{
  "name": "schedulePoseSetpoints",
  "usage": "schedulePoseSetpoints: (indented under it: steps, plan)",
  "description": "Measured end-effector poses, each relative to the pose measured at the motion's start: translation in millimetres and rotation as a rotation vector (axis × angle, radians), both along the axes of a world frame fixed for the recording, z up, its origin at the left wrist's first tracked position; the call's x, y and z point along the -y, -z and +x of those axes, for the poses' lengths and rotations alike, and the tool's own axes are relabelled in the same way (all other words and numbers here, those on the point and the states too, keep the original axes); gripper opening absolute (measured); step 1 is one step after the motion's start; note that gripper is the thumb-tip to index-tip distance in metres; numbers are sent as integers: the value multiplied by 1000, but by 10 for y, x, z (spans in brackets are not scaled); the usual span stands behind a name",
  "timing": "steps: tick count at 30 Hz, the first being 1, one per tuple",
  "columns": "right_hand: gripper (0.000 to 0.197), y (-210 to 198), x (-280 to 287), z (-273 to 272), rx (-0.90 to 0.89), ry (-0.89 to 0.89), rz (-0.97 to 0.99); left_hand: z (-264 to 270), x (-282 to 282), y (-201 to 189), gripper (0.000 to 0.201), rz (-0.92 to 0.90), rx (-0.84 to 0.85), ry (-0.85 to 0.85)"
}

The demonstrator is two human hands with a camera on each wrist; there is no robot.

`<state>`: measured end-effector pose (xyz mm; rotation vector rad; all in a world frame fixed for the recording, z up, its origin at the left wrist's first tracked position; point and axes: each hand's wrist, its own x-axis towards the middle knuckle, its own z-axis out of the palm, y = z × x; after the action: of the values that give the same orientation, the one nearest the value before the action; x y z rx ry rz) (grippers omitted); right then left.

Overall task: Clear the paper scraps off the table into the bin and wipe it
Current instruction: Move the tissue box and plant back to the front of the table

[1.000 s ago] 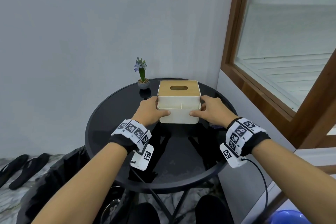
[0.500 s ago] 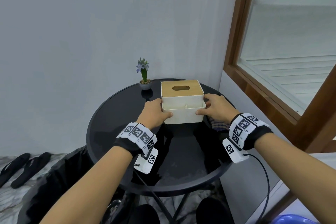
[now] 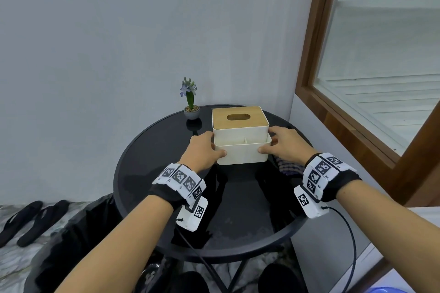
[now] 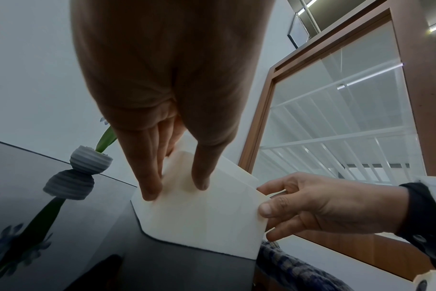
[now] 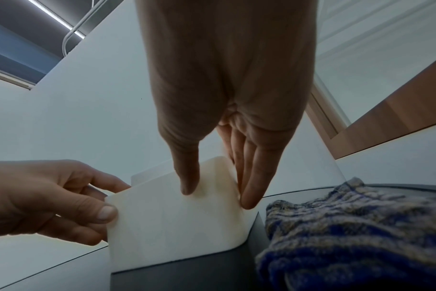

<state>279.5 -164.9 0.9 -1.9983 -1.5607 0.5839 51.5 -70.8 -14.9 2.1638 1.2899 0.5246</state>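
A cream tissue box with a wooden lid stands toward the back of the round black glass table. My left hand grips its front left corner, thumb on the front face and fingers along the side. My right hand grips the front right corner the same way. The wrist views show the box standing on the glass. A blue checked cloth lies crumpled beside the box under my right wrist. No paper scraps show on the table.
A small potted plant stands at the table's back edge, left of the box. A bin lined with a black bag sits on the floor at the table's left. Black sandals lie further left. A wooden window frame stands to the right.
Both hands keep their hold on the box, which has slid slightly away from me. The checked cloth has come into view beside my right wrist.
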Motion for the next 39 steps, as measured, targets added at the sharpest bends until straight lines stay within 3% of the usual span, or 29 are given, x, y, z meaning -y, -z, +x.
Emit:
schedulePoseSetpoints:
  steps: [4,12,22,31,39]
  plan:
    - [75,-12,7,-9,80,28,44,-74,-30,14,64,-15,-9,17]
    - [78,-270,-61,-295,397,-53,198,-400,-221,20,78,27,-68,-65]
    - [79,-333,-535,-791,456,-242,212,-539,-840,11,80,29,-90,-141]
    - [80,-197,-972,-882,540,-301,230,-406,-1561,43,88,8,-113,-160]
    - [77,-112,-1074,-860,565,-296,190,-219,-2071,71,66,-8,-95,-179]
